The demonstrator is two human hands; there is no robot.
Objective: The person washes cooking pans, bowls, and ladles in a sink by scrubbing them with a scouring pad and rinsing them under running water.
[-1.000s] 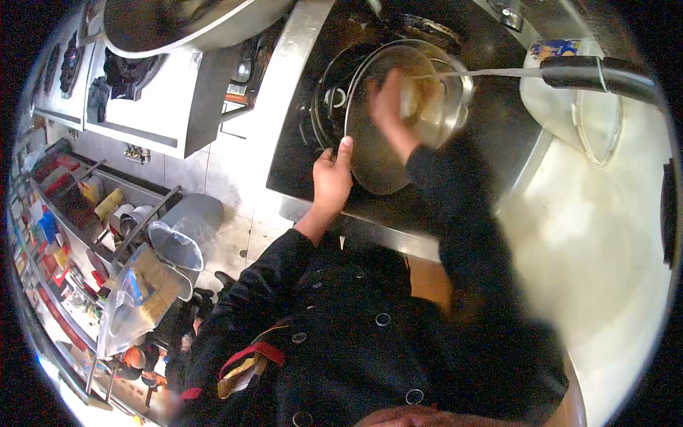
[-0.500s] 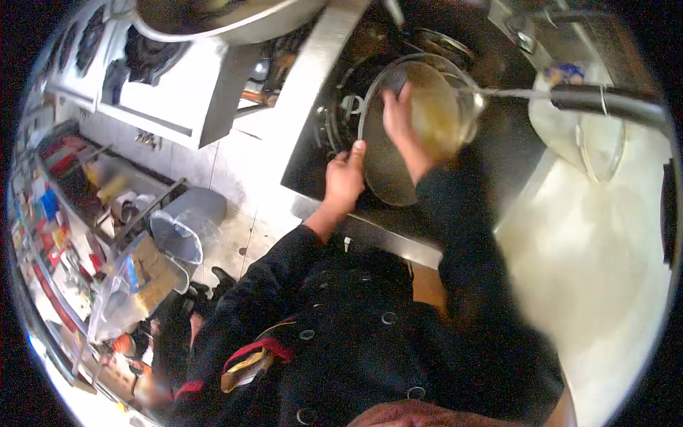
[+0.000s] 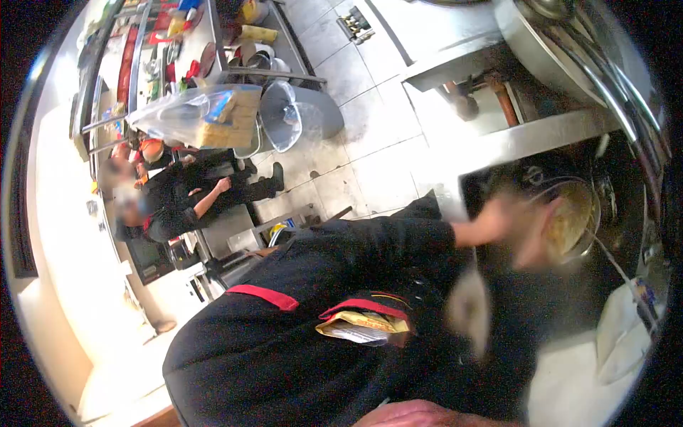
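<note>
A round metal pot (image 3: 595, 226) with cloudy yellowish liquid in it stands tilted in the dark sink at the right. My left hand (image 3: 491, 219) is at the near rim of the pot, its fingers smeared by motion. Reaching into the pot's opening is my right hand (image 3: 535, 245), also badly blurred, so what it holds does not show. A thin stream of water (image 3: 613, 257) runs down to the pot from the tap side.
Steel sink edge (image 3: 533, 139) borders the basin. A large metal vessel (image 3: 544, 53) stands beyond it. Behind, a grey bin (image 3: 320, 114) stands on the tiled floor near a loaded shelf (image 3: 224, 43). A person in black (image 3: 188, 203) stands farther back at left.
My view has swung left and turned, shifting the pot and hands to the right side. The dark scouring pad seen under my right fingers no longer shows. People behind have come into view.
</note>
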